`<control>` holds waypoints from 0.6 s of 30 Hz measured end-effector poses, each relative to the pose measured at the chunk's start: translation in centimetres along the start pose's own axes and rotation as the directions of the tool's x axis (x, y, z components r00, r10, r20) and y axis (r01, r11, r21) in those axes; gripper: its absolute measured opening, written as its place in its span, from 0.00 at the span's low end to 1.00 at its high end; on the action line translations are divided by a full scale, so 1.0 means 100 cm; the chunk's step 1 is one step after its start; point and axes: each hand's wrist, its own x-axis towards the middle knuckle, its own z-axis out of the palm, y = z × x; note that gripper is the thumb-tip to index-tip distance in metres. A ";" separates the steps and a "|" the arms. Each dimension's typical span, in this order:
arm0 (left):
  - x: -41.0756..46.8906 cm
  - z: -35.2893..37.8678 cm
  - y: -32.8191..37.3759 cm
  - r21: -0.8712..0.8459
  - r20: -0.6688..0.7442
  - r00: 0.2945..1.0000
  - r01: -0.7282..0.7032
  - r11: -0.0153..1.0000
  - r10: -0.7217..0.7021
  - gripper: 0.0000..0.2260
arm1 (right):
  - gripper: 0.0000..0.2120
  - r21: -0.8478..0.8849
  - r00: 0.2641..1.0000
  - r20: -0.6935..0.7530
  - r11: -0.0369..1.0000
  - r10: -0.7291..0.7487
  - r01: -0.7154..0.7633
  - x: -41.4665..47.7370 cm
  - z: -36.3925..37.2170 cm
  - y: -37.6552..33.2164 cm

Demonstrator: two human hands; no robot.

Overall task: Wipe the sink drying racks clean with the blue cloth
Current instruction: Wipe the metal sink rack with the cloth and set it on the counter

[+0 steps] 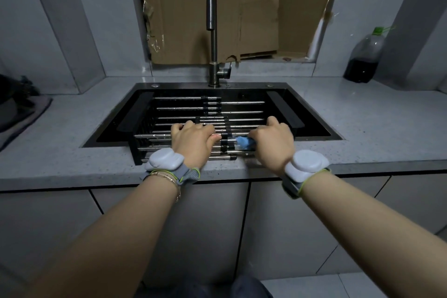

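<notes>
Two metal drying racks span the black sink (pixel 312 126). The far rack (pixel 183 106) lies across the back of the basin. The near rack (pixel 154 143) sits at the front edge, partly over the counter lip. My left hand (pixel 193 138) lies on the near rack's bars with the fingers curled over them. My right hand (pixel 273 140) grips the blue cloth (pixel 243 142) and holds it against the rods at the rack's right part. Most of the cloth is hidden under that hand.
A tall steel faucet (pixel 212 31) rises behind the sink. Brown cardboard (pixel 208 7) covers the window behind it. A plastic bottle of dark liquid (pixel 364 58) stands at the back right of the grey counter (pixel 72 143). Dark items (pixel 17 104) lie at the far left.
</notes>
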 end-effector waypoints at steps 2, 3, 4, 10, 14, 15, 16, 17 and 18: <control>-0.001 -0.001 0.000 0.001 0.005 1.000 0.001 1.000 -0.001 0.15 | 0.14 -0.045 1.000 -0.022 0.999 0.007 -0.008 -0.008 0.004 0.014; -0.002 -0.002 0.000 0.002 0.005 1.000 0.001 1.000 -0.001 0.15 | 0.13 -0.049 0.998 -0.062 0.999 0.000 -0.003 -0.012 0.005 0.021; -0.002 -0.003 0.000 0.001 0.003 1.000 -0.002 1.000 0.002 0.15 | 0.11 -0.041 0.995 -0.102 0.999 -0.005 0.001 -0.014 0.008 0.029; -0.008 -0.010 -0.002 -0.033 0.046 0.999 -0.018 0.999 0.019 0.15 | 0.16 0.448 0.968 -0.232 0.894 0.099 0.015 -0.024 -0.003 0.044; -0.011 -0.021 -0.008 -0.065 0.108 0.994 0.015 0.998 -0.008 0.19 | 0.17 0.894 0.776 -0.199 0.436 0.599 -0.107 -0.005 -0.029 0.070; -0.012 -0.025 -0.006 -0.078 0.106 0.993 0.051 0.996 -0.042 0.22 | 0.16 0.942 0.706 -0.153 0.318 0.692 -0.107 0.002 -0.033 0.080; -0.011 -0.029 -0.003 -0.071 0.099 0.992 0.080 0.994 -0.073 0.25 | 0.16 0.954 0.669 -0.123 0.272 0.733 -0.123 0.008 -0.036 0.089; -0.009 -0.031 0.003 -0.039 0.089 0.992 0.090 0.995 -0.086 0.26 | 0.17 0.940 0.678 -0.091 0.288 0.729 -0.183 0.013 -0.034 0.094; -0.006 -0.033 0.012 0.005 0.070 0.994 0.080 0.997 -0.080 0.27 | 0.18 0.914 0.728 -0.051 0.326 0.683 -0.242 0.016 -0.032 0.095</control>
